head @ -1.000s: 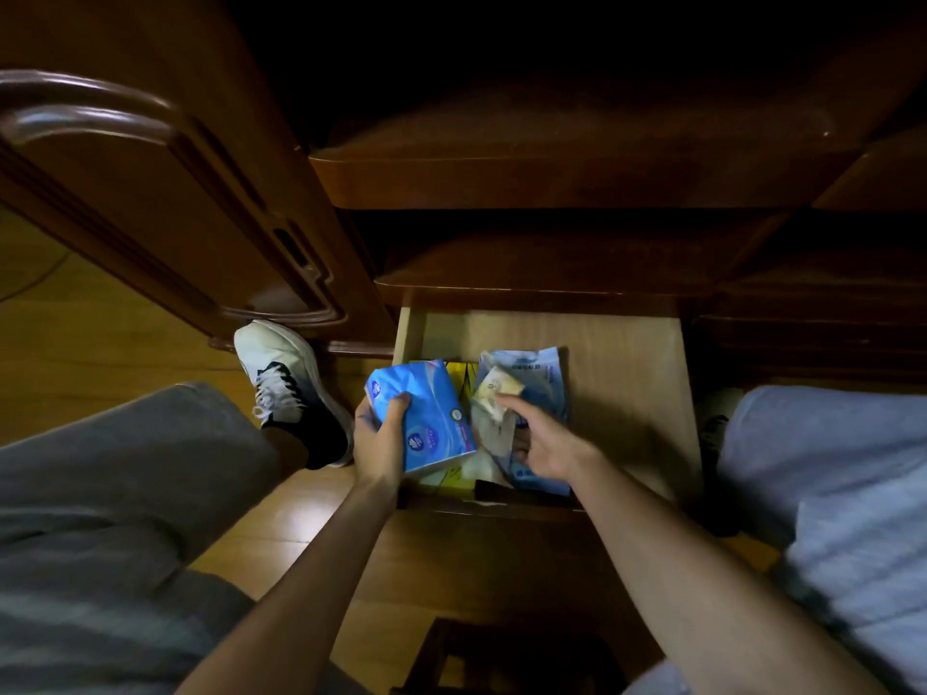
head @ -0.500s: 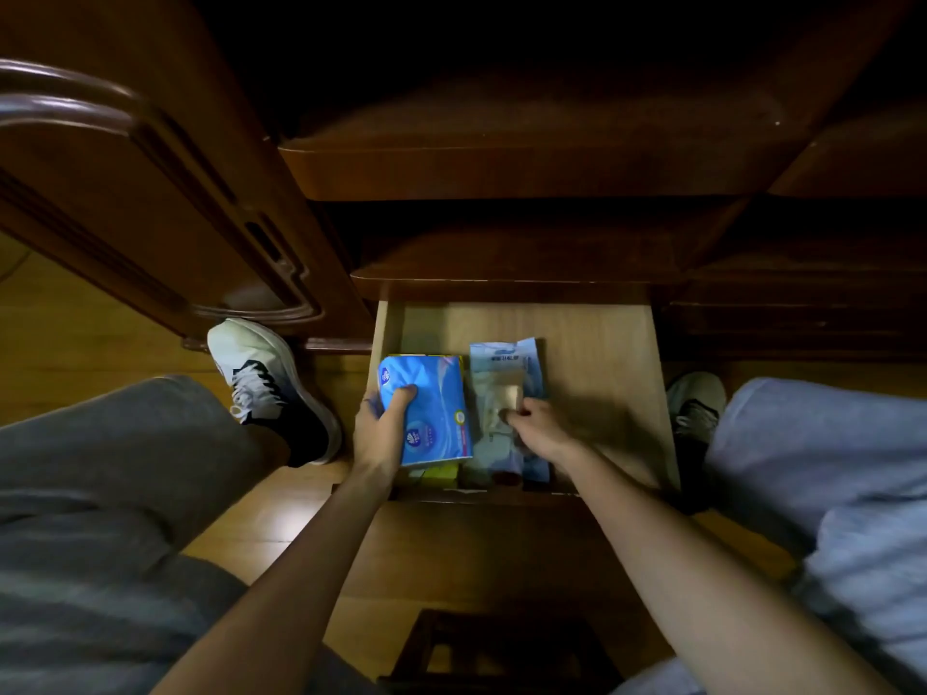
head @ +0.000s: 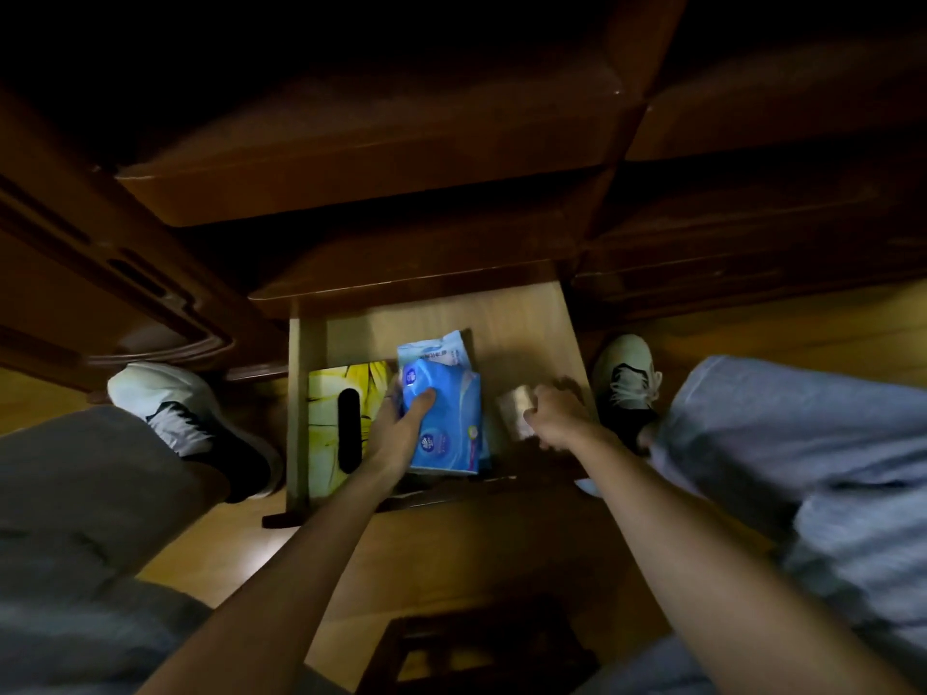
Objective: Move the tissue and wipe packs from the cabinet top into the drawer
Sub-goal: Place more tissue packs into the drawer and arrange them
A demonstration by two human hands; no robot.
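Observation:
The light wooden drawer [head: 526,323] is pulled open below the dark cabinet. My left hand [head: 401,428] grips a blue tissue pack [head: 449,423] at its left edge, thumb on top, over the drawer's middle. Under it lies a pale blue wipe pack [head: 436,349]. A yellow tissue box [head: 346,388] with a dark slot sits in the drawer's left part. My right hand [head: 554,416] holds a small beige pack [head: 514,411] in the drawer's right part; it is blurred.
A dark open cabinet door [head: 100,273] hangs at the left. My knees in grey trousers and white shoes [head: 165,398] flank the drawer on the wooden floor. A dark stool top [head: 481,649] shows at the bottom.
My left hand carried the blue pack rightward onto the wipe pack, uncovering the yellow box. My right hand took the small beige pack off the wipe pack and moved it right.

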